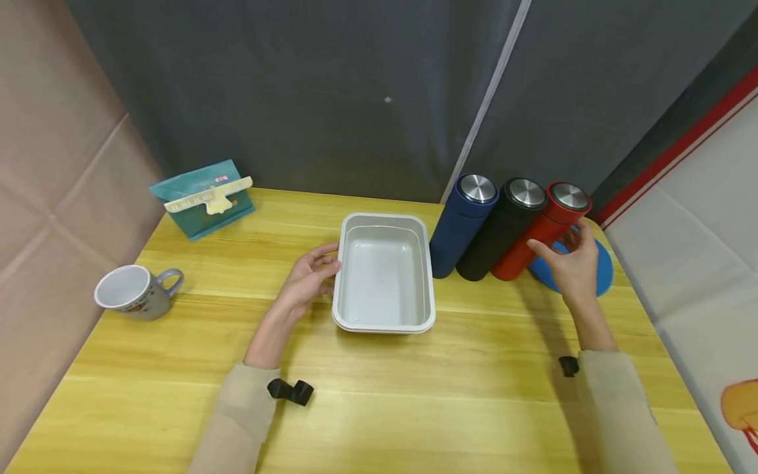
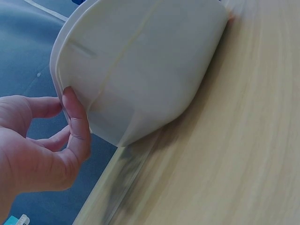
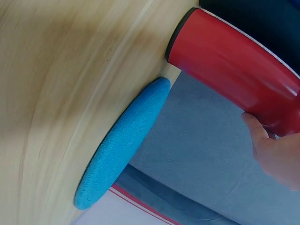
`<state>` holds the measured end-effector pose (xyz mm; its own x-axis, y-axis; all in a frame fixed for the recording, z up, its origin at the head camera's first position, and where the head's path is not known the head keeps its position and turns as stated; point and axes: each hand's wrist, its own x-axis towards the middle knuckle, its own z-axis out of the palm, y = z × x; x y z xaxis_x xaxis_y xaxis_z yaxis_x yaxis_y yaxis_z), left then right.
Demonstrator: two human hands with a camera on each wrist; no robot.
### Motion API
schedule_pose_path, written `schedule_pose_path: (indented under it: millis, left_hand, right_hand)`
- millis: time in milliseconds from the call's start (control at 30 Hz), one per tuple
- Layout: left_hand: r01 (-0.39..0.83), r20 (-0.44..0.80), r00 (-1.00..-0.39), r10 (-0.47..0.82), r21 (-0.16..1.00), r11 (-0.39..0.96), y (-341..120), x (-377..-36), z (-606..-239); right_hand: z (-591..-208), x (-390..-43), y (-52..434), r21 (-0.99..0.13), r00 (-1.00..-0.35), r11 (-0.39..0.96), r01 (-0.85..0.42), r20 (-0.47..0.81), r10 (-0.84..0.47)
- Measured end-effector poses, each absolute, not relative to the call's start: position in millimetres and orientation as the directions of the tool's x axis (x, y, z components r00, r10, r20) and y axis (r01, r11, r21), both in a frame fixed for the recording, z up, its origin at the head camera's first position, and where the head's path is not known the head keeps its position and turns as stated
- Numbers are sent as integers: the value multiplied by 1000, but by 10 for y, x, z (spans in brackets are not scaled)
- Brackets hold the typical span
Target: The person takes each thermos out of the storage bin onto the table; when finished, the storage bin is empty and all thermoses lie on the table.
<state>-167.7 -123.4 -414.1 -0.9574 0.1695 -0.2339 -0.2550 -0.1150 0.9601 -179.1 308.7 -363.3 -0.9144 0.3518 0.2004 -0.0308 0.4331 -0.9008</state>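
In the head view my left hand [image 1: 308, 273] is at the left long side of a light grey rectangular tub [image 1: 385, 280]. The left wrist view shows its fingers [image 2: 78, 124] pinching the rim, which has a doubled edge. My right hand [image 1: 571, 260] touches the right side of a red thermos [image 1: 539, 237], with the thumb toward the front and the other fingers farther up. This bottle stands at the end of a row, beside a black thermos [image 1: 500, 230] and a blue thermos [image 1: 462, 227]; all have silver lids. The blue one stands near the tub's right side.
A flat blue round pad [image 1: 604, 270] lies right of the red thermos, partly hidden by my right hand. A patterned mug [image 1: 142, 306] stands at the left edge. Behind it is a teal bag [image 1: 207, 197] with a cream clip. Dark cloth rises at the table's back.
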Motion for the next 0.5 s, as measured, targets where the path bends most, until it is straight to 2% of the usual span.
schedule_pose_path:
  millis: [167,500]
  left_hand:
    - [-259,-238,-956,172,960,-112,-1223,-1674,-4138]
    - [-270,-253,-956,152,957,-104,-1223,-1658,-4117]
  right_hand:
    - [-3643,-1775,3109,-894,-915,449,-4,184,359]
    - [-3647,-1801,3094,-885,-932,465,-30,192,306]
